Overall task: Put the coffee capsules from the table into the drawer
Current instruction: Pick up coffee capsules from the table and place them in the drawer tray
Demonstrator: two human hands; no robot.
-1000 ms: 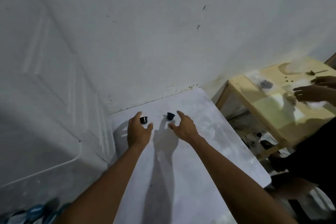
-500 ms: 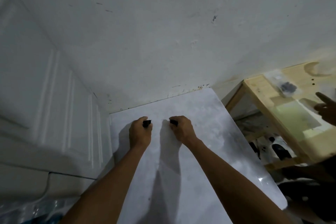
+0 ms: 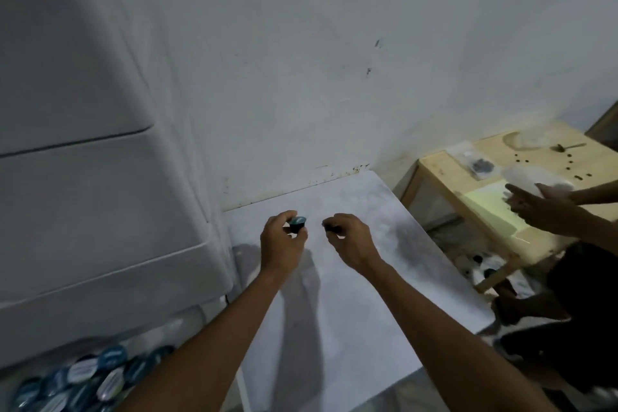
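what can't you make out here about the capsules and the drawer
Head view:
- Capsule in the right hand: mostly hidden by the fingers; colour unclear.
- Drawer capsules: cut off by the bottom edge, labels blurred.
- Capsule in the left hand: lid print too small.

Black capsule [image 3: 297,225] – teal lid, white table [image 3: 351,328], pale-wood stand [image 3: 434,160]

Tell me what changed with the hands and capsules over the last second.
Both hands closed on a capsule and lifted it off the white table. The left hand now holds one capsule, its teal lid showing; the right hand pinches the other capsule. The capsule pile at lower left has come into view as the camera shifted. The table itself stayed put.
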